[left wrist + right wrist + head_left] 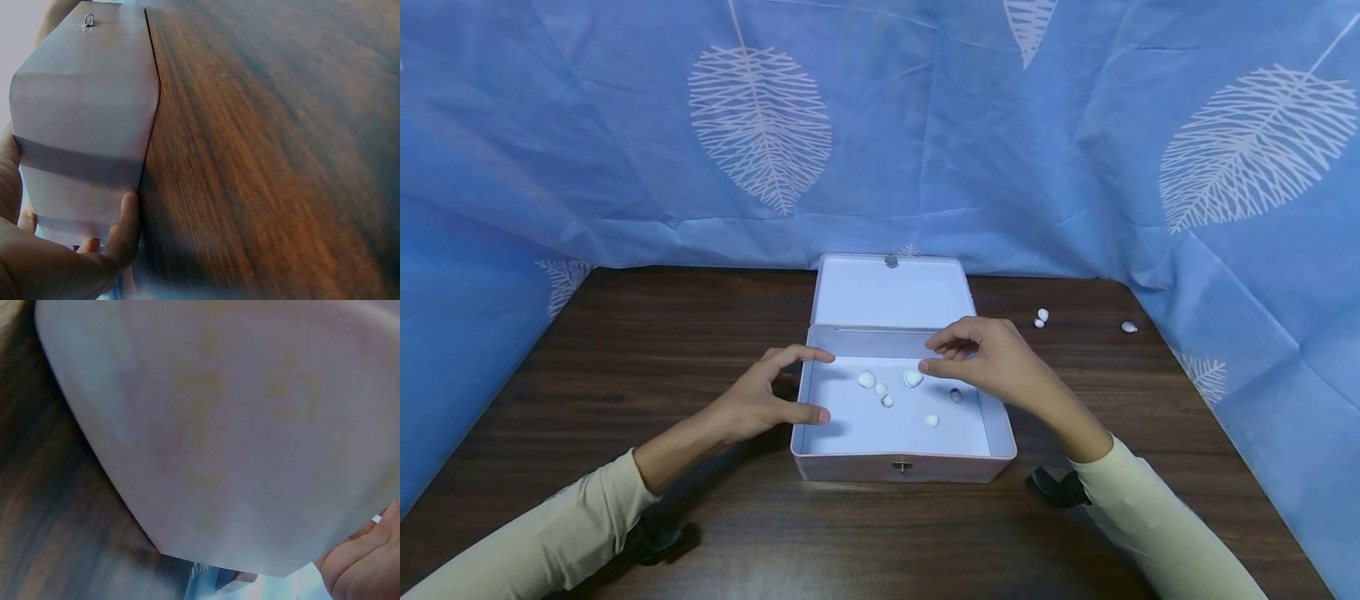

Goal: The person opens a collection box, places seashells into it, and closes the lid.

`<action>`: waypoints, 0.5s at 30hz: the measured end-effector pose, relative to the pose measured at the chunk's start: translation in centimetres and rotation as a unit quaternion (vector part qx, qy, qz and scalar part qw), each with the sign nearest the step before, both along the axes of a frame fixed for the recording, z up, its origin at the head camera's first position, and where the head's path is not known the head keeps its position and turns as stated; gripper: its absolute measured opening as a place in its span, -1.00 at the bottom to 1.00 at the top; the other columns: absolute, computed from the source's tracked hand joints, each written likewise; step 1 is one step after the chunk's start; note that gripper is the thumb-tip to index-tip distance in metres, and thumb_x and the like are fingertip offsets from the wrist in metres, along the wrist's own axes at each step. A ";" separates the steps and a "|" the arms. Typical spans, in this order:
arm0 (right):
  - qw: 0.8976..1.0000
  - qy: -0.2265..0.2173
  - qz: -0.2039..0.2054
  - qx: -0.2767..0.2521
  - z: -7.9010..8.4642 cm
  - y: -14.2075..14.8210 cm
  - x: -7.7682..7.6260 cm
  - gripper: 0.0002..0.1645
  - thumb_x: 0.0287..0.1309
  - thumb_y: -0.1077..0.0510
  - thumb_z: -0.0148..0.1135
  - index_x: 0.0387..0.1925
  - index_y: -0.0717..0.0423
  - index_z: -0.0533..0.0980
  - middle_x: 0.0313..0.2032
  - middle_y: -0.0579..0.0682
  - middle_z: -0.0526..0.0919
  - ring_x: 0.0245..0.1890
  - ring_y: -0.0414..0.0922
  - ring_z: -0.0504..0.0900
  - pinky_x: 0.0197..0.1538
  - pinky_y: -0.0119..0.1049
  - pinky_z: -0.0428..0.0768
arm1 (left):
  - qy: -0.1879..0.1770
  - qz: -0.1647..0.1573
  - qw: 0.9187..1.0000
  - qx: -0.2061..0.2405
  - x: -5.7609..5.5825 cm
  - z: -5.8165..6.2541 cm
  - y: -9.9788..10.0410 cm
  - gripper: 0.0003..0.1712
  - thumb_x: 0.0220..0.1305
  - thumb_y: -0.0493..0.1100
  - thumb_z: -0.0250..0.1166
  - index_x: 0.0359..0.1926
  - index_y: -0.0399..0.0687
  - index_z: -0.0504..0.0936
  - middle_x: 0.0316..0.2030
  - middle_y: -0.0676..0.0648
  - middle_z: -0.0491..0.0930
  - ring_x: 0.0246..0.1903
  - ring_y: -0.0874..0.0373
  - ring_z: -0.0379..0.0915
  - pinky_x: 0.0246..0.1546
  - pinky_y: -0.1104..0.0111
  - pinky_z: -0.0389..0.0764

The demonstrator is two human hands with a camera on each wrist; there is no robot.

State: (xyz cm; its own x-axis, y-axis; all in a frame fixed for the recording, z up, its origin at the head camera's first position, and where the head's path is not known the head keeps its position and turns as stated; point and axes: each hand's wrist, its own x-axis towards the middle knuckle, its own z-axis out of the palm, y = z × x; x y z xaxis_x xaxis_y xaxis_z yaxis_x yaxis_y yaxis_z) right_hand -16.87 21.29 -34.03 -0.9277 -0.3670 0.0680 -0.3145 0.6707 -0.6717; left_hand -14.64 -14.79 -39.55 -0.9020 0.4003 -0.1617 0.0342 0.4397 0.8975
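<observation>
A pale tin box (895, 468) stands on the table with its hinged lid (891, 292) lying back. On its white floor lie several small seashell-like pieces, among them a larger white shell (913, 378) and a darker shell (955, 395). My left hand (756, 404) is at the box's left side, thumb and fingers spread apart over the rim and holding nothing. Above the right part of the box hovers my right hand (1000, 358). Its thumb tip is close to the larger white shell, with a gap between thumb and fingers and nothing visible between them.
To the right of the box, small white shells (1042, 316) lie close together on the dark wooden table (715, 325). A single shell (1129, 327) is farther right, near the table edge. A blue leaf-patterned cloth (925, 150) hangs behind and at the sides.
</observation>
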 end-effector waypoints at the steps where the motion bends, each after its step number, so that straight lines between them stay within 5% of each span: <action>1: 1.000 0.001 -0.001 0.001 0.0 0.1 0.0 -0.57 0.32 -0.09 0.67 0.04 0.10 0.85 -0.16 -0.05 0.83 -0.14 -0.12 0.73 0.02 -0.24 0.71 | 0.000 0.000 1.000 -0.001 0.0 0.0 0.0 -0.13 0.22 0.11 0.74 0.52 0.33 0.60 0.65 -0.27 0.18 0.53 -0.42 0.24 0.27 -0.23 0.56; 15: 0.999 0.009 -0.030 -0.025 0.2 1.9 1.1 -0.58 0.34 -0.11 0.65 0.03 0.08 0.86 -0.18 -0.05 0.85 -0.17 -0.10 0.73 -0.03 -0.35 0.69 | 0.000 0.002 1.000 -0.005 0.0 0.1 0.1 -0.14 0.23 0.08 0.73 0.52 0.33 0.60 0.67 -0.28 0.16 0.55 -0.44 0.21 0.30 -0.27 0.54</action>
State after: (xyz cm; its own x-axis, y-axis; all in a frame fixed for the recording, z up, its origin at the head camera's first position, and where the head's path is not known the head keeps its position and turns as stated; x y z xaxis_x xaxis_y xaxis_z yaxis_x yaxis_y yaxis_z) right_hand -15.77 23.21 -33.82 -0.9461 -0.3072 0.1027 -0.2883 0.6541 -0.6993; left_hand -14.60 -14.65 -39.47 -0.9035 0.3950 -0.1662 0.0316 0.4481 0.8934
